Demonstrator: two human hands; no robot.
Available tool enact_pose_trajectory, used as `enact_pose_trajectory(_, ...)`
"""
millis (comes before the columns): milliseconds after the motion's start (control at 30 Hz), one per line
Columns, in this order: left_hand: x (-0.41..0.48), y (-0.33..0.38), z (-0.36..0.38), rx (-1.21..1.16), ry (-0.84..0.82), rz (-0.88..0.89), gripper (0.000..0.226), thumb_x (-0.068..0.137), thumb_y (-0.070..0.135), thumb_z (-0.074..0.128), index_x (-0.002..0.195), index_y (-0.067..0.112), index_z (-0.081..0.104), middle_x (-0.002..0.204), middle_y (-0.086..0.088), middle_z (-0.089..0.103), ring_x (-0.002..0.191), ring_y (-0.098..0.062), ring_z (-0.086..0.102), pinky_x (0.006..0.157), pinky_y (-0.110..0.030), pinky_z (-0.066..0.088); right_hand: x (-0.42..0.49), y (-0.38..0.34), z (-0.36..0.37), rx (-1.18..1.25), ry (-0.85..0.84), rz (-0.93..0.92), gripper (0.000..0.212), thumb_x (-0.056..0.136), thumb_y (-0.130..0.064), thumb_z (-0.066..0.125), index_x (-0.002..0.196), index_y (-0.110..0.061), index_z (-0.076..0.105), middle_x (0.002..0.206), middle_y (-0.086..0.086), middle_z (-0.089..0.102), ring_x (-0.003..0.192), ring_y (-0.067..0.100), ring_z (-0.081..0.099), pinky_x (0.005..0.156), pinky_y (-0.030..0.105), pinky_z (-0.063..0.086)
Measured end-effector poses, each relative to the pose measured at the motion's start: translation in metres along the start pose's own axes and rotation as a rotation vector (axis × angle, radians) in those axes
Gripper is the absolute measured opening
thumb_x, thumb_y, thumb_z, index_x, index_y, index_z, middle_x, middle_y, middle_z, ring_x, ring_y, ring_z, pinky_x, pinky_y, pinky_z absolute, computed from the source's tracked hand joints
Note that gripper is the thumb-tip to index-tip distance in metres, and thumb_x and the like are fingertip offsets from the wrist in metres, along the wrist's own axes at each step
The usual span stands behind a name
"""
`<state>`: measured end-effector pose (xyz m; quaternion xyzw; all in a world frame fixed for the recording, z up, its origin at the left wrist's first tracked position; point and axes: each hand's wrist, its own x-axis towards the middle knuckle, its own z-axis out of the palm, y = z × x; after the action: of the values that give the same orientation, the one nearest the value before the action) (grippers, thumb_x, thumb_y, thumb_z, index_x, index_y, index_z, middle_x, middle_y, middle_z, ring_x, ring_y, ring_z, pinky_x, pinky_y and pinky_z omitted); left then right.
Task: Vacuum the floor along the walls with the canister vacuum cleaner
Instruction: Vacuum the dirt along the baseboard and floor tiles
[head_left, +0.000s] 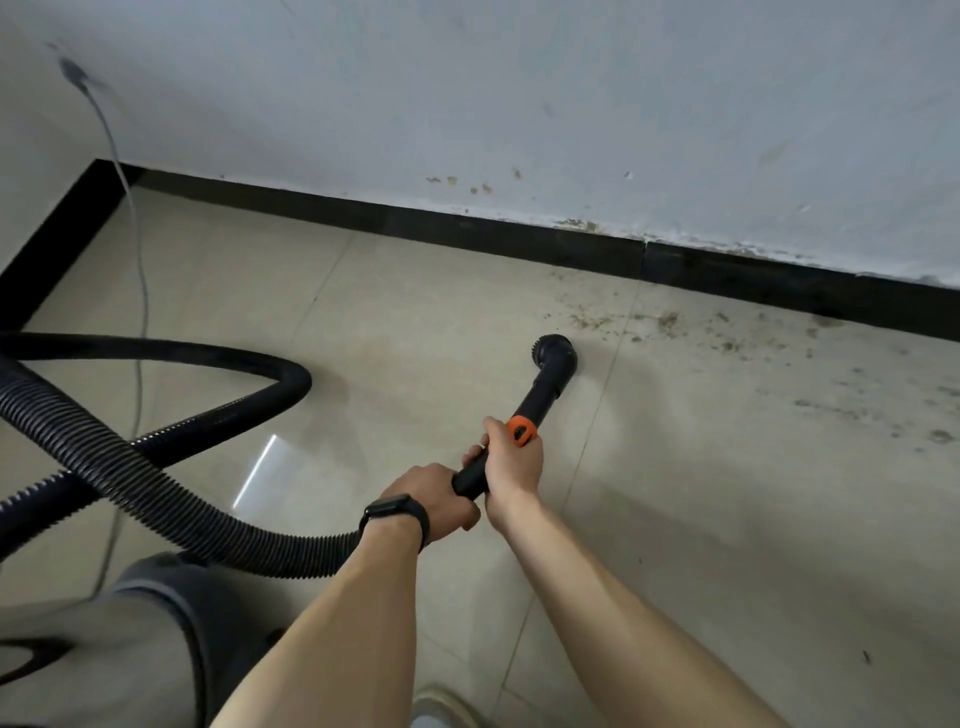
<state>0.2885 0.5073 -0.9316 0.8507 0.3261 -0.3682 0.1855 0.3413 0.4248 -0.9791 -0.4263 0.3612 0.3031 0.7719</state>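
Pale shoe toe (441, 712) cut off at 6 o'clock, grey-clad knee (171, 597) at 7. Left hand (431, 499) with a black wristband (397, 514) and right hand (511, 457) both wrap the black rigid vacuum wand (540, 395), right next to its orange collar (521, 430). Black ribbed hose (156, 478) crosses itself at 9 and runs off frame. Round black nozzle (556, 353) sits on the beige tiled floor (415, 312), 1 o'clock from the hands. Brown grit (670, 322) just beyond it, toward 2. Thin grey cable (137, 291) at 10 climbs the stained white wall (571, 104), top end blurred. Black skirting board (467, 228) at 12.

Two hands (431, 499) (514, 457), one wand (540, 395), one hose (130, 467), one cable (140, 291), one wristband (400, 512).
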Motion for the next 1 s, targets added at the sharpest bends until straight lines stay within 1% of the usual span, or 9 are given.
enact_pose_trajectory(100, 0.001, 0.014, -0.007, 0.001, 0.023, 0.033, 0.023, 0.049, 0.042, 0.065, 0.067, 0.028, 0.065, 0.065, 0.005, 0.068, 0.059, -0.017, 0.066, 0.053, -0.025, 0.051, 0.008, -0.022, -0.002, 0.044, -0.043, -0.01, 0.029, 0.087, -0.005, 0.072, 0.102, -0.01, 0.048, 0.076, 0.011, 0.058, 0.05, 0.022, 0.061, 0.057, 0.034, 0.055)
enact_pose_trajectory(167, 0.001, 0.02, -0.009, 0.002, 0.038, 0.055, 0.022, 0.051, 0.041, 0.063, 0.069, 0.028, 0.064, 0.067, 0.004, 0.068, 0.059, -0.018, 0.066, 0.053, -0.026, 0.052, 0.013, -0.032, -0.001, 0.078, -0.055, -0.015, 0.028, 0.087, -0.002, 0.071, 0.103, -0.008, 0.049, 0.077, 0.011, 0.061, 0.052, 0.022, 0.065, 0.055, 0.034, 0.057)
enact_pose_trajectory(267, 0.001, 0.023, -0.008, 0.017, 0.069, 0.108, 0.017, 0.059, 0.038, 0.059, 0.071, 0.026, 0.06, 0.067, 0.004, 0.065, 0.058, -0.018, 0.063, 0.05, -0.026, 0.045, 0.019, -0.036, 0.004, 0.061, -0.024, -0.033, 0.028, 0.087, -0.001, 0.068, 0.101, -0.011, 0.046, 0.062, 0.005, 0.052, 0.044, 0.017, 0.049, 0.048, 0.03, 0.05)
enact_pose_trajectory(333, 0.002, 0.02, -0.005, 0.066, 0.146, 0.167, 0.014, 0.067, 0.038, 0.055, 0.076, 0.027, 0.052, 0.069, 0.006, 0.061, 0.06, -0.017, 0.058, 0.05, -0.026, 0.038, 0.022, -0.034, 0.008, 0.026, 0.017, -0.055, 0.028, 0.085, -0.001, 0.065, 0.101, -0.012, 0.045, 0.064, 0.006, 0.049, 0.043, 0.016, 0.044, 0.046, 0.029, 0.048)
enact_pose_trajectory(467, 0.005, 0.004, 0.007, 0.171, 0.332, 0.302, 0.021, 0.086, 0.037, 0.052, 0.093, 0.029, 0.034, 0.08, 0.008, 0.058, 0.066, -0.023, 0.053, 0.054, -0.031, 0.039, 0.026, -0.025, 0.017, -0.027, 0.056, -0.095, 0.029, 0.082, 0.001, 0.061, 0.099, -0.015, 0.043, 0.07, 0.006, 0.051, 0.041, 0.015, 0.046, 0.046, 0.029, 0.049)
enact_pose_trajectory(600, 0.009, -0.012, 0.016, 0.161, 0.449, 0.35, 0.021, 0.096, 0.042, 0.047, 0.105, 0.025, 0.038, 0.088, 0.005, 0.06, 0.067, -0.024, 0.058, 0.053, -0.032, 0.041, 0.031, -0.016, 0.028, -0.042, 0.052, -0.108, 0.029, 0.081, -0.001, 0.06, 0.099, -0.015, 0.043, 0.07, 0.006, 0.051, 0.041, 0.015, 0.046, 0.046, 0.029, 0.049)
enact_pose_trajectory(833, 0.029, -0.002, 0.01, 0.198, 0.481, 0.347, 0.025, 0.099, 0.043, 0.044, 0.111, 0.022, 0.039, 0.088, 0.003, 0.057, 0.065, -0.024, 0.055, 0.051, -0.031, 0.033, 0.046, -0.026, 0.038, -0.1, 0.076, -0.139, 0.028, 0.081, 0.001, 0.059, 0.1, -0.014, 0.044, 0.065, 0.004, 0.05, 0.039, 0.014, 0.046, 0.046, 0.029, 0.049)
enact_pose_trajectory(933, 0.041, 0.014, 0.01, 0.145, 0.468, 0.33, 0.024, 0.098, 0.041, 0.045, 0.111, 0.022, 0.038, 0.083, 0.006, 0.049, 0.062, -0.023, 0.046, 0.053, -0.031, 0.033, 0.056, -0.042, 0.039, -0.147, 0.088, -0.183, 0.027, 0.082, 0.002, 0.059, 0.1, -0.012, 0.044, 0.059, 0.003, 0.05, 0.038, 0.015, 0.045, 0.045, 0.028, 0.048)
enact_pose_trajectory(1000, 0.048, 0.025, 0.01, 0.113, 0.44, 0.334, 0.023, 0.098, 0.038, 0.046, 0.111, 0.022, 0.037, 0.086, 0.004, 0.052, 0.064, -0.024, 0.046, 0.057, -0.032, 0.035, 0.062, -0.05, 0.036, -0.187, 0.107, -0.209, 0.026, 0.081, 0.001, 0.058, 0.099, -0.012, 0.044, 0.051, 0.001, 0.049, 0.038, 0.017, 0.045, 0.045, 0.028, 0.048)
